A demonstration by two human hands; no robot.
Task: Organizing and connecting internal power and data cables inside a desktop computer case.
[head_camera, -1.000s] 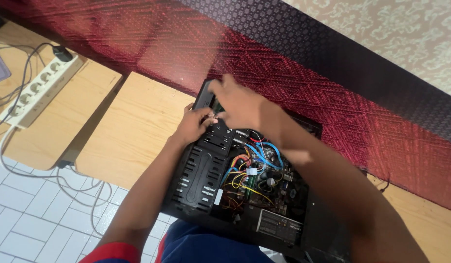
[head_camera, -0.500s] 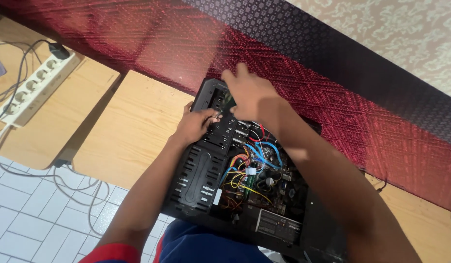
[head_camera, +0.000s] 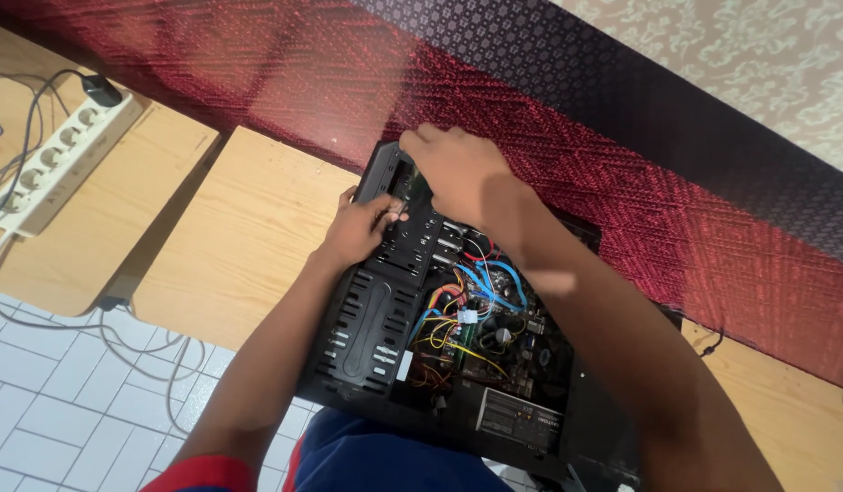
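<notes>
Head view: the open black computer case (head_camera: 439,337) is lying on the wooden desk (head_camera: 248,246).
Left hand (head_camera: 362,228): its grip is pinching a small part at the drive bay.
Right hand (head_camera: 462,173): is resting loose on the case's far end, grasping nothing.
Doing it well: I think steadying the case and keeping clear of the coloured wires (head_camera: 476,292) is helping.

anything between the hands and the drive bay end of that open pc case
Nothing visible does. The left hand already rests on the black drive cage at the far end of the open computer case, and the right hand lies over the case's top edge. The coloured cables sit nearer the person, clear of both.
</notes>
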